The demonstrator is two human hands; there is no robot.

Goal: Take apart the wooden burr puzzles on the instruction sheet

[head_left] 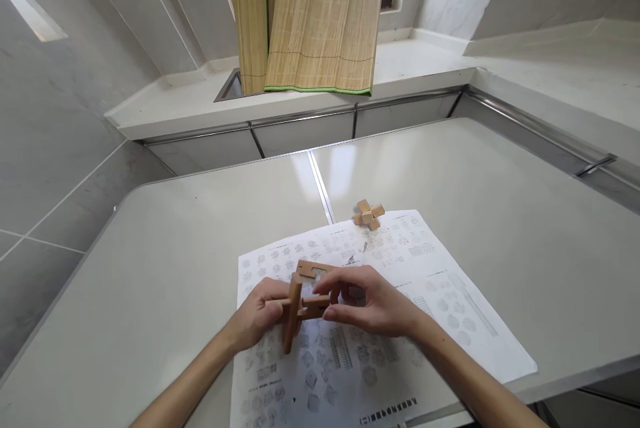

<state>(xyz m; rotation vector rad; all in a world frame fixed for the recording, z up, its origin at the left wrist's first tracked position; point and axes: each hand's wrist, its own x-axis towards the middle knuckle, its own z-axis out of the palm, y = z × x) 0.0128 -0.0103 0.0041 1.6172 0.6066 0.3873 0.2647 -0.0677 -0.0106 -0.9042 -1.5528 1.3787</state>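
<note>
The left hand (261, 317) is curled shut around a partly assembled wooden puzzle (301, 301), gripping it from the left side with the fingers wrapped behind the pieces. The right hand (367, 305) pinches the same puzzle from the right: thumb and fingertips press on the short horizontal block, and the upper fingers touch the notched piece at the top. Both hands hold the puzzle just above the surface, not resting on it.

The wooden puzzle consists of several interlocked notched bars. One long bar hangs nearly upright, tilted slightly, at the left of the assembly; a second bar crosses it horizontally; a third, with a rectangular cut-out, lies across the top.

Directly below the hands lies a printed instruction sheet (440, 295), covered in small diagrams of puzzle shapes, with its near edge reaching the front rim of the surface. At the far edge of the sheet stands a finished wooden burr puzzle (369, 214), a small cross-shaped knot of bars, well apart from both hands.

The white surface (165, 248) carries the sheet and shows a seam running away from the viewer. Beyond it, a rolled bamboo mat (320, 15) stands on a pale ledge (175, 105) against the wall.
</note>
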